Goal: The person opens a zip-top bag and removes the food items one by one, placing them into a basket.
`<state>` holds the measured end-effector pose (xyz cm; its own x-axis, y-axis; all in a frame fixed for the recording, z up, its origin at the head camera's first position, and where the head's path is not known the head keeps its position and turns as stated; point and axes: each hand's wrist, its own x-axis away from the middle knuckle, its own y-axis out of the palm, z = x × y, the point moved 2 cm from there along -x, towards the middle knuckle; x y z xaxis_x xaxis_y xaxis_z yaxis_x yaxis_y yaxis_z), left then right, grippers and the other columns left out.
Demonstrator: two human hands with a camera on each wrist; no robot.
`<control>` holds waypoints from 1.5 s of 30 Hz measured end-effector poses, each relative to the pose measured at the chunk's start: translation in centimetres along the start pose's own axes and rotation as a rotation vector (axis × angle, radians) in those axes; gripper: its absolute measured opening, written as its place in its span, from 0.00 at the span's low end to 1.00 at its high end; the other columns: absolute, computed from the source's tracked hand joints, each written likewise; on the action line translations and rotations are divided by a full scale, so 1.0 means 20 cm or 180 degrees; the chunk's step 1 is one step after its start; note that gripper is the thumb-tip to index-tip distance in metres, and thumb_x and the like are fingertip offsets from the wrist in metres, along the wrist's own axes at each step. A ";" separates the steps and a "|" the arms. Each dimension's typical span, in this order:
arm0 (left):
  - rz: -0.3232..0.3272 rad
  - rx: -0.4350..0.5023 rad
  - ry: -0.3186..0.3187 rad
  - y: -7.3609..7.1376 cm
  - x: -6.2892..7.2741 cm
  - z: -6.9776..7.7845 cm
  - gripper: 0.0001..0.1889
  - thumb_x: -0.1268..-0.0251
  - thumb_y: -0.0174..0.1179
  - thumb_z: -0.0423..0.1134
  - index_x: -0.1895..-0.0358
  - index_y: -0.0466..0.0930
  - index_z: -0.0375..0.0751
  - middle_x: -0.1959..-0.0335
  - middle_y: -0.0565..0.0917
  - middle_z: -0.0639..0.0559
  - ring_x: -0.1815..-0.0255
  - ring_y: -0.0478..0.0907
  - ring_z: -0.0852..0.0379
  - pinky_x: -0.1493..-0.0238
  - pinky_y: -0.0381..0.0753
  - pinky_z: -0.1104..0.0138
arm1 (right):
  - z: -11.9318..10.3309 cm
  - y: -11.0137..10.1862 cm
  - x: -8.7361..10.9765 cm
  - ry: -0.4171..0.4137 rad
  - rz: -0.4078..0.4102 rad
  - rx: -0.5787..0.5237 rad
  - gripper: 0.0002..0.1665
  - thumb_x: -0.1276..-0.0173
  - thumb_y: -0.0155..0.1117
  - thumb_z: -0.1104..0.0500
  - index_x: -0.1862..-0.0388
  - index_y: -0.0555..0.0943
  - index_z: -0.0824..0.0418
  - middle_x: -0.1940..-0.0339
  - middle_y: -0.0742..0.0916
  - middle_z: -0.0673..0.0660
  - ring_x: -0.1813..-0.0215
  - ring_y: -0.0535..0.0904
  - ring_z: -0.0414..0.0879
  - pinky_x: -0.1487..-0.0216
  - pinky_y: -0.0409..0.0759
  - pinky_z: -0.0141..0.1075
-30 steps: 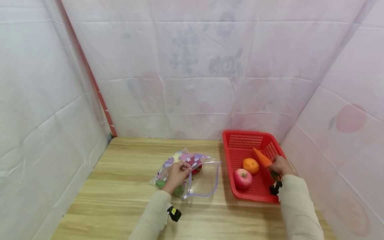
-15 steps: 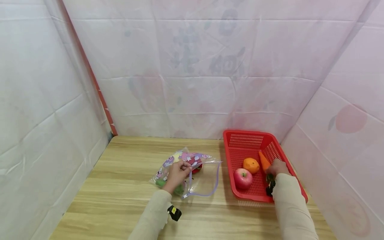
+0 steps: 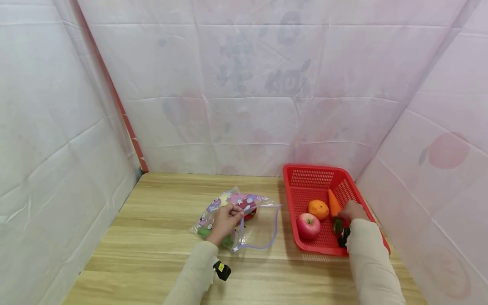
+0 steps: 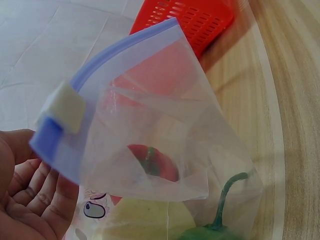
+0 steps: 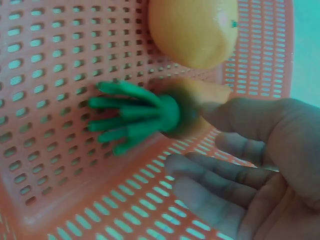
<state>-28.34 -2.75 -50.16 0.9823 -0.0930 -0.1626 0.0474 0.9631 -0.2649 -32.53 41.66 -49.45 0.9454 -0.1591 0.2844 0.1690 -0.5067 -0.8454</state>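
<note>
In the head view my left hand (image 3: 225, 221) pinches the mouth edge of a clear, star-printed zip bag (image 3: 213, 206) with a purple seal. The left wrist view shows its white slider (image 4: 65, 107) near the thumb. Inside the bag are a green pepper-like vegetable (image 4: 212, 232) with a long curved stem, a red thing (image 4: 159, 166) with green on it, and a pale yellow round shape (image 4: 145, 220). My right hand (image 3: 353, 211) is inside the red basket beside a carrot (image 3: 334, 204) with green stalk stubs (image 5: 131, 111). Its thumb overlaps the carrot; the other fingers are spread away.
The red plastic basket (image 3: 288, 203) stands at the right of the wooden table (image 3: 160, 228). An orange (image 3: 318, 210) and a pink-red apple (image 3: 308, 226) lie in its left half. White sheets (image 3: 244, 127) hang behind and along both sides.
The carrot, slanted in my right hand's grip a second ago, has turned steeper and lies along the basket's right side. My right fingers have loosened from it. My left hand holds the bag as before.
</note>
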 end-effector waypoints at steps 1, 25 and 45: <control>-0.0006 0.0008 -0.0005 0.00 0.00 0.00 0.02 0.42 0.61 0.31 0.70 0.80 0.35 0.81 0.78 0.53 0.82 0.75 0.60 0.80 0.78 0.68 | -0.02 -0.01 0.01 -0.0025 -0.0011 -0.0003 0.14 0.47 0.66 0.57 0.75 0.75 0.67 0.80 0.75 0.57 0.78 0.71 0.49 0.78 0.71 0.38; 0.0104 -0.0071 0.0025 -0.04 0.02 0.02 0.10 0.56 0.60 0.22 0.67 0.81 0.33 0.78 0.77 0.52 0.80 0.73 0.61 0.82 0.74 0.71 | -0.40 -0.04 0.38 -0.0882 0.0022 0.0235 0.31 0.40 0.64 0.54 0.49 0.71 0.80 0.55 0.78 0.74 0.57 0.75 0.63 0.58 0.74 0.55; -0.0009 -0.0149 -0.0020 -0.06 0.03 0.02 0.11 0.56 0.60 0.22 0.64 0.78 0.33 0.74 0.76 0.49 0.76 0.71 0.59 0.76 0.72 0.71 | -0.59 0.07 0.56 -0.1099 0.0137 0.0243 0.36 0.41 0.66 0.53 0.43 0.69 0.76 0.50 0.78 0.71 0.55 0.76 0.61 0.57 0.74 0.54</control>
<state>-27.68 -3.79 -49.52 0.9833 -0.0941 -0.1557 0.0419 0.9499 -0.3097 -25.00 29.19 -42.11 0.9883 0.1236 0.0892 0.1351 -0.4390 -0.8883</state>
